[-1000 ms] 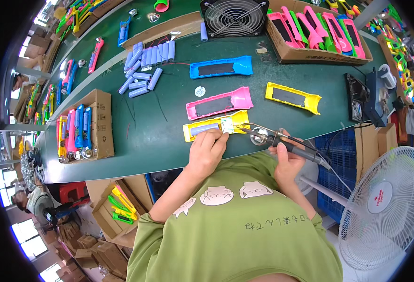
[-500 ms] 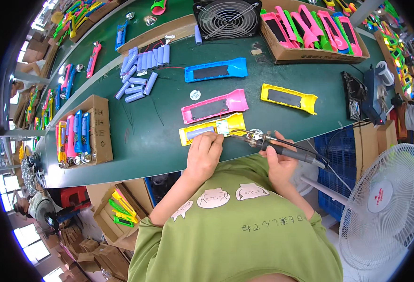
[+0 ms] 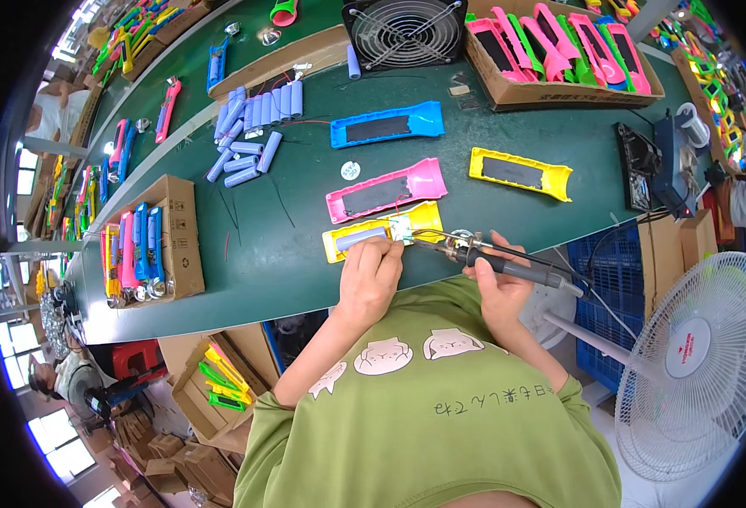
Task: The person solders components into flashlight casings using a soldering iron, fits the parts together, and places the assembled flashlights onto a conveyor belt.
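My right hand (image 3: 501, 295) is wrapped round the dark handle of a soldering iron (image 3: 521, 269), its tip pointing left at a small circuit board (image 3: 401, 227). That board lies in a yellow half-shell (image 3: 429, 213) beside a lilac battery cell (image 3: 361, 239). Pinched at the shell's near edge, my left hand (image 3: 368, 284) has its fingertips by the board; what they grip is hidden. A shiny lamp reflector (image 3: 462, 235) on wires sits at the shell's right end, partly behind the iron. Just beyond lies a pink half-shell (image 3: 383, 191) with a dark strip inside.
Farther off lie a blue half-shell (image 3: 387, 125), another yellow one (image 3: 521, 173) and a pile of lilac cells (image 3: 258, 108). Cardboard boxes of shells stand at left (image 3: 185, 241) and back right (image 3: 559, 97), beside a black fan (image 3: 407, 34). A white fan (image 3: 694, 364) stands right.
The view has shifted slightly. My right hand and the soldering iron stay almost in place, the tip still at the board. My left hand keeps its pinch at the yellow shell.
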{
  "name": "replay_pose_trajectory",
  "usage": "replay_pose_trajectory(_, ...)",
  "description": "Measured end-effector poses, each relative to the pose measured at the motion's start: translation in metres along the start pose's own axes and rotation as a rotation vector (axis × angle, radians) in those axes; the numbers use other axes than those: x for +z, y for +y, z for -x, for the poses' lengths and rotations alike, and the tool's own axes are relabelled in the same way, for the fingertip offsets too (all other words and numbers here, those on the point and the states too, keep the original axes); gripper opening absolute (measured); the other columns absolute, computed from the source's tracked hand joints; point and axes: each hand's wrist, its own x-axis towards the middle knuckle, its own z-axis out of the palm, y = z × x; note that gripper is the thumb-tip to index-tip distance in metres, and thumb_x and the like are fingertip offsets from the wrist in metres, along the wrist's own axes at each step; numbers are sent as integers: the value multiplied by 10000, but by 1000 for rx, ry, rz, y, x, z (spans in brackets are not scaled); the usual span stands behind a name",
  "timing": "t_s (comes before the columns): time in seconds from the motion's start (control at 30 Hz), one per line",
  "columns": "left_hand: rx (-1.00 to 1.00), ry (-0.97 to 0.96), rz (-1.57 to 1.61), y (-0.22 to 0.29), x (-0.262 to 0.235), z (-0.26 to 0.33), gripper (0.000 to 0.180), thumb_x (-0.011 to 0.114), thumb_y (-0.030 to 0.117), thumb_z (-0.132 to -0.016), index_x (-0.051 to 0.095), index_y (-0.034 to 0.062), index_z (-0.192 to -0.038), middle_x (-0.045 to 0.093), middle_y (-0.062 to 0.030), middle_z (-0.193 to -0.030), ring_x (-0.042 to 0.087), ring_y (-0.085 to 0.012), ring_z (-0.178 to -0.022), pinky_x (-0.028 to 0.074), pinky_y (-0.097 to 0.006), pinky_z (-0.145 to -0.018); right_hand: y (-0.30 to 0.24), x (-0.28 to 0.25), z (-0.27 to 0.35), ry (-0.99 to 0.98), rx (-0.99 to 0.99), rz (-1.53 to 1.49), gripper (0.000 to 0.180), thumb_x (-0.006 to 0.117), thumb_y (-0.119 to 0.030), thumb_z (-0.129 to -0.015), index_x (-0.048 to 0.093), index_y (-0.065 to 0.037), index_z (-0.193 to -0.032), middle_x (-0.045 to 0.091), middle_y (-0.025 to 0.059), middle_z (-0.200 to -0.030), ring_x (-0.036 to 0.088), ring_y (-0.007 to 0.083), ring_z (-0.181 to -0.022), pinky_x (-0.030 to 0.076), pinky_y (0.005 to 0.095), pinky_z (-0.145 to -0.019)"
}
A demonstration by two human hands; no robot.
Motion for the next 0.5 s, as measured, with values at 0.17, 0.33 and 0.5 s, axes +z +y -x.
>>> replay_pose_trajectory(0.17, 0, -3, 4, 0, -1, 1, 321, 650, -87, -579, 606, 6, -883, 546, -75, -800, 554, -228, -734, 440, -316, -622, 3, 0, 0, -18, -11, 23, 250, 613, 48, -755, 513, 66, -983, 394, 209, -1185, 556, 222, -943, 574, 302, -652)
replay_pose_trajectory(0.33, -4, 1, 10, -1, -1, 0, 317, 653, -88, -572, 610, 7, -872, 545, -74, -791, 554, -228, -731, 441, -315, -626, 5, 0, 0, 0, -30, 41, 255, 610, 37, -765, 504, 68, -994, 385, 216, -1198, 557, 226, -939, 576, 298, -654)
replay_pose_trajectory(0.5, -18, 3, 33, 0, -2, -3, 311, 658, -87, -571, 615, 10, -863, 547, -69, -788, 555, -225, -725, 442, -316, -624, 0, -1, 0, 1, 14, 16, 252, 607, 32, -771, 502, 76, -997, 372, 220, -1221, 572, 230, -919, 574, 291, -659)
